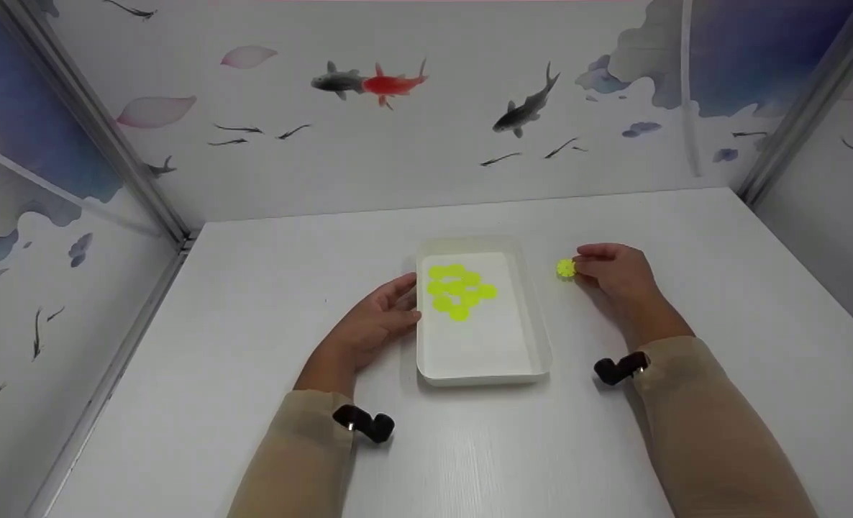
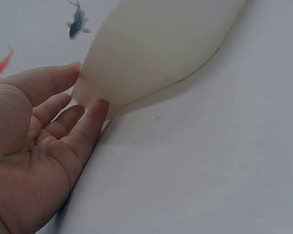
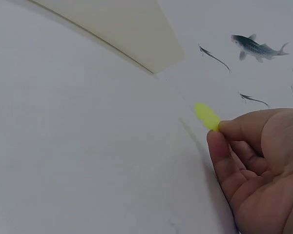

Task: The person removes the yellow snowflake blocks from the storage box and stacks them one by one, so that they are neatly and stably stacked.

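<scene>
The fingers of the left hand point(image 1: 372, 327), left of centre in the frame, stand apart with their tips against the left wall of the white tray point(image 1: 482, 352), probably to steady it. Inside, flat yellow pieces point(image 1: 459, 312) cluster toward the upper left, leaving room on the floor's lower half. Right of centre, the thumb and fingertips of the right hand point(image 1: 616, 273) are pinched together on one edge of a scalloped yellow piece point(image 1: 565, 269), so most of it sticks out toward the tray. A strip of white table point(image 1: 203, 374) separates that piece from the tray's right wall, a raised edge to clear. More tabletop lies above the tray, ending at the fish-patterned panel point(image 1: 434, 165).
</scene>
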`<state>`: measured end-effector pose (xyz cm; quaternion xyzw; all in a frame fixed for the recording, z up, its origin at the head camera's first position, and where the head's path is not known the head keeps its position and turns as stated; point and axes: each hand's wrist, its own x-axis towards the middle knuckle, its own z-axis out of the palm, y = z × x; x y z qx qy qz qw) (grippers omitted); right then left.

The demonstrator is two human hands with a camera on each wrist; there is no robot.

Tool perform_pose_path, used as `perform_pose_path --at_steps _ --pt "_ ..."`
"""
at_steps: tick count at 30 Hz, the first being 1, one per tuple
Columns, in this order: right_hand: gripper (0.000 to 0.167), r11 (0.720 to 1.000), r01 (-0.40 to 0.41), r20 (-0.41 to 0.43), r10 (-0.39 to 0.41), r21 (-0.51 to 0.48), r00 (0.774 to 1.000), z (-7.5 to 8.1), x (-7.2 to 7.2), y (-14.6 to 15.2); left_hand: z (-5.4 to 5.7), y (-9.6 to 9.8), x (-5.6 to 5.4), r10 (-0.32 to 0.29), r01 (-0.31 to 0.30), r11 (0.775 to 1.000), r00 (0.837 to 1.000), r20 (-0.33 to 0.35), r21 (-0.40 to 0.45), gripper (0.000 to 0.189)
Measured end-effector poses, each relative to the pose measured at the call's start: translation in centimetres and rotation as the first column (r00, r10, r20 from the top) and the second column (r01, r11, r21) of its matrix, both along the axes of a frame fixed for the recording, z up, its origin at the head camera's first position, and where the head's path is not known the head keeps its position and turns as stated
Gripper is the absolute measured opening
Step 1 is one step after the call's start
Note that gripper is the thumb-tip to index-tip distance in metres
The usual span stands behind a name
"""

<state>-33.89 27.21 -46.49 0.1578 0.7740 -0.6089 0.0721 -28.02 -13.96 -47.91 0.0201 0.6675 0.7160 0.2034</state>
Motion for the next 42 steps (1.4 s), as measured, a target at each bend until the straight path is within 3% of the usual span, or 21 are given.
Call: perform_pose_path --at_steps 15,23,42 --pt "0.039 0.997 0.044 0.038 -0.047 0.064 0.998 0.18 0.05 -0.43 -0.04 0.01 -0.05 0.005 -0.005 1.000 1.000 -0.006 -0.010 0.078" --pt "0.040 0.994 0.028 0.046 -0.033 0.108 0.998 0.48 0.13 -0.40 0.08 0.03 0.04 0.014 -0.014 1.000 1.000 0.001 -0.017 0.078" --pt "0.041 0.984 -0.021 -0.047 0.030 0.178 0.998 0.79 0.55 -0.03 0.22 0.13 0.16 0.024 -0.024 1.000 1.000 0.012 -0.015 0.078"
